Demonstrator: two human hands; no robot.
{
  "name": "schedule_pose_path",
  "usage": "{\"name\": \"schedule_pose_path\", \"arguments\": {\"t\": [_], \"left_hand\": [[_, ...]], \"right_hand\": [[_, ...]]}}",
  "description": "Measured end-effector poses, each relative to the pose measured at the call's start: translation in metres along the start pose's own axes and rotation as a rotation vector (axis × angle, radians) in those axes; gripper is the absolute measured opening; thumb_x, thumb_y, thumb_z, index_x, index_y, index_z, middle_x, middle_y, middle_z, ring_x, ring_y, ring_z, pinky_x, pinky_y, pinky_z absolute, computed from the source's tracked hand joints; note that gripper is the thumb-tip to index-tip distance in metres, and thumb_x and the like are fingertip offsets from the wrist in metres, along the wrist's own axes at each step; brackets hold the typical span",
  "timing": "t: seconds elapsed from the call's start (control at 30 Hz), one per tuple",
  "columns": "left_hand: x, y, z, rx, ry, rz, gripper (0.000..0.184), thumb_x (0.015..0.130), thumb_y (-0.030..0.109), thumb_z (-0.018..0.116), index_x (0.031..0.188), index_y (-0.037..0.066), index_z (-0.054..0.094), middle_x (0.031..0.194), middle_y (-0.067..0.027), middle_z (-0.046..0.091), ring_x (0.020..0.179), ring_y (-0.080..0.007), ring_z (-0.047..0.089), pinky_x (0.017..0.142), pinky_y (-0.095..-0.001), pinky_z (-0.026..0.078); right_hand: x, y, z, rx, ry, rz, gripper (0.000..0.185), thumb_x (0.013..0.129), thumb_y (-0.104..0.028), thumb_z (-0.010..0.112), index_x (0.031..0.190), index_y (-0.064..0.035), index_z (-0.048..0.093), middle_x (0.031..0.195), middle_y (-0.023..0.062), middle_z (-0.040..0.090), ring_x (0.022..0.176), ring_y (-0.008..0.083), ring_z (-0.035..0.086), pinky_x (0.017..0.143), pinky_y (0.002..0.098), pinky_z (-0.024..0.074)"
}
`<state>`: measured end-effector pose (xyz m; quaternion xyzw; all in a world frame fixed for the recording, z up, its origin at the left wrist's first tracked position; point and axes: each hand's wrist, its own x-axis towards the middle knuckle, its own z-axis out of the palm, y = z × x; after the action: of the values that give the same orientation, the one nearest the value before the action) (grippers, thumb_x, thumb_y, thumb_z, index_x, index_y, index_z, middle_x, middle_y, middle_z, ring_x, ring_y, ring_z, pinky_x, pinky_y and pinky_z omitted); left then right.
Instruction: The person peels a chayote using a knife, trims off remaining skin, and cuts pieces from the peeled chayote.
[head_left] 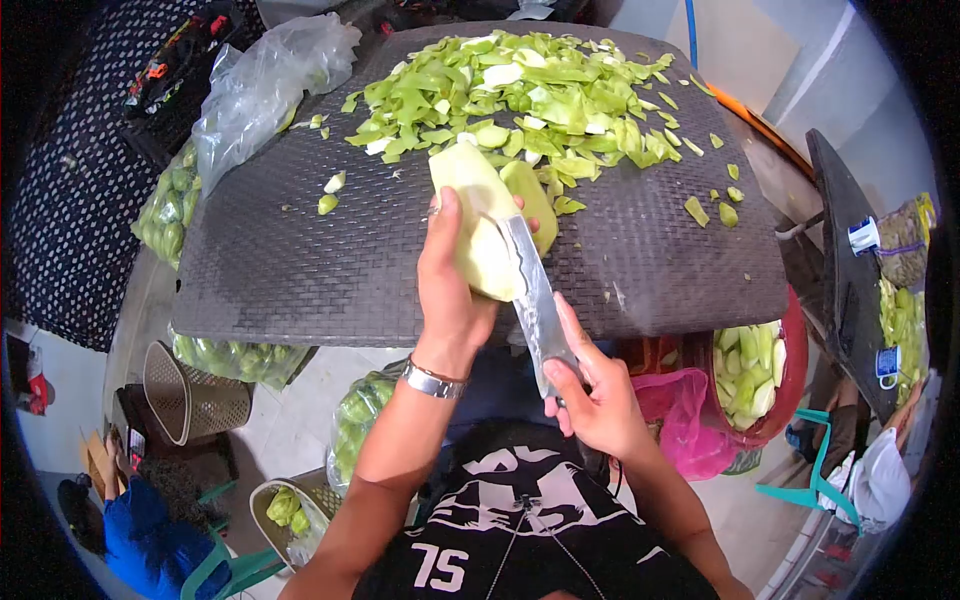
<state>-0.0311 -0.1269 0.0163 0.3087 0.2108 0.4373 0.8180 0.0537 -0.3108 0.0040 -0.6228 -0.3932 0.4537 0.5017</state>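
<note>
My left hand (450, 265) is closed around a pale, peeled chayote (470, 215), holding it above the near part of the woven table. My right hand (595, 395) grips a broad metal peeling knife (535, 290) with a wavy slot along its blade. The blade's upper end rests against the right side of the chayote. Just behind it is a greener chayote piece (530, 195), partly covered; whether my left fingers touch it I cannot tell. Beyond both hands, a wide heap of green peels (520, 90) is spread on the table.
The dark woven table (330, 240) carries a clear plastic bag (270, 90) at back left. Below right, a red tub (790, 370) holds pale pieces beside a pink bag (685, 420). Bags of green chayotes (360, 415) and a beige basket (190, 395) stand at left. Other people sit at both sides.
</note>
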Motion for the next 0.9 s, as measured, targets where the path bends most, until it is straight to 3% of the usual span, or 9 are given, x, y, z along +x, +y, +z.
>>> {"name": "schedule_pose_path", "arguments": {"t": [0.07, 0.33, 0.43, 0.6, 0.63, 0.73, 0.8, 0.87, 0.9], "left_hand": [[0.014, 0.000, -0.012, 0.128, 0.026, -0.022, 0.066, 0.104, 0.062, 0.047, 0.134, 0.003, 0.055, 0.117, -0.0198, 0.069, 0.099, -0.0352, 0.072, 0.088, -0.0495, 0.059], [0.064, 0.007, -0.005, 0.017, -0.012, -0.034, 0.063, 0.104, 0.060, 0.048, 0.133, 0.005, 0.056, 0.110, -0.0179, 0.070, 0.092, -0.0331, 0.072, 0.084, -0.0493, 0.060], [0.110, 0.012, -0.003, 0.097, 0.016, -0.100, 0.056, 0.105, 0.057, 0.050, 0.122, 0.005, 0.058, 0.098, -0.0161, 0.070, 0.085, -0.0318, 0.072, 0.079, -0.0483, 0.061], [0.177, 0.023, -0.004, 0.130, -0.036, 0.001, 0.051, 0.105, 0.054, 0.053, 0.116, 0.005, 0.058, 0.090, -0.0137, 0.068, 0.078, -0.0308, 0.070, 0.076, -0.0477, 0.061], [0.179, 0.025, -0.001, 0.087, -0.026, 0.005, 0.050, 0.105, 0.053, 0.053, 0.123, 0.006, 0.057, 0.091, -0.0096, 0.065, 0.076, -0.0265, 0.068, 0.071, -0.0442, 0.059], [0.178, 0.035, -0.012, 0.113, 0.060, -0.015, 0.056, 0.103, 0.059, 0.053, 0.121, 0.006, 0.058, 0.094, -0.0130, 0.068, 0.082, -0.0300, 0.070, 0.078, -0.0476, 0.060], [0.186, 0.034, -0.032, 0.134, 0.093, 0.053, 0.059, 0.103, 0.058, 0.054, 0.131, 0.007, 0.056, 0.107, -0.0133, 0.068, 0.093, -0.0296, 0.070, 0.083, -0.0469, 0.059], [0.192, 0.033, -0.042, 0.080, 0.154, 0.165, 0.059, 0.103, 0.055, 0.055, 0.136, 0.007, 0.055, 0.114, -0.0133, 0.068, 0.100, -0.0296, 0.070, 0.086, -0.0465, 0.059], [0.186, 0.039, -0.044, 0.059, 0.161, 0.139, 0.059, 0.104, 0.052, 0.053, 0.141, 0.006, 0.053, 0.125, -0.0141, 0.066, 0.110, -0.0298, 0.068, 0.093, -0.0477, 0.057]], "right_hand": [[0.009, 0.001, -0.003, -0.127, 0.020, -0.040, 0.068, 0.105, -0.008, 0.055, 0.166, -0.0219, 0.028, 0.079, 0.0045, 0.069, 0.056, 0.0080, 0.061, 0.053, 0.0270, 0.0521], [0.055, -0.014, -0.011, 0.351, -0.152, 0.043, 0.066, 0.109, -0.018, 0.053, 0.167, -0.0225, 0.021, 0.073, 0.0052, 0.060, 0.049, 0.0104, 0.054, 0.042, 0.0263, 0.0480], [0.085, -0.024, -0.021, 0.444, -0.167, 0.124, 0.066, 0.109, -0.022, 0.055, 0.166, -0.0214, 0.023, 0.073, 0.0051, 0.059, 0.048, 0.0113, 0.053, 0.041, 0.0264, 0.0475], [0.150, -0.041, -0.057, 0.871, -0.405, 0.140, 0.058, 0.109, -0.030, 0.053, 0.163, -0.0236, 0.032, 0.074, -0.0016, 0.053, 0.044, 0.0027, 0.042, 0.037, 0.0199, 0.0370], [0.156, -0.046, -0.059, 0.837, -0.357, 0.119, 0.058, 0.109, -0.030, 0.053, 0.162, -0.0223, 0.033, 0.074, -0.0015, 0.053, 0.045, 0.0026, 0.042, 0.038, 0.0197, 0.0373], [0.170, -0.063, -0.065, 0.685, -0.213, 0.057, 0.056, 0.109, -0.027, 0.054, 0.161, -0.0170, 0.037, 0.075, -0.0009, 0.055, 0.046, 0.0042, 0.044, 0.040, 0.0201, 0.0400], [0.187, -0.067, -0.072, 0.375, -0.106, -0.130, 0.050, 0.108, -0.022, 0.056, 0.155, -0.0107, 0.043, 0.075, 0.0019, 0.060, 0.049, 0.0088, 0.052, 0.044, 0.0250, 0.0452], [0.202, -0.064, -0.070, -0.050, 0.185, -0.107, 0.046, 0.104, -0.017, 0.060, 0.148, -0.0084, 0.050, 0.076, 0.0093, 0.065, 0.055, 0.0175, 0.061, 0.051, 0.0327, 0.0509], [0.200, -0.061, -0.069, -0.241, 0.237, -0.271, 0.045, 0.102, -0.017, 0.062, 0.145, -0.0080, 0.052, 0.078, 0.0122, 0.066, 0.059, 0.0218, 0.064, 0.055, 0.0353, 0.0521]]}}
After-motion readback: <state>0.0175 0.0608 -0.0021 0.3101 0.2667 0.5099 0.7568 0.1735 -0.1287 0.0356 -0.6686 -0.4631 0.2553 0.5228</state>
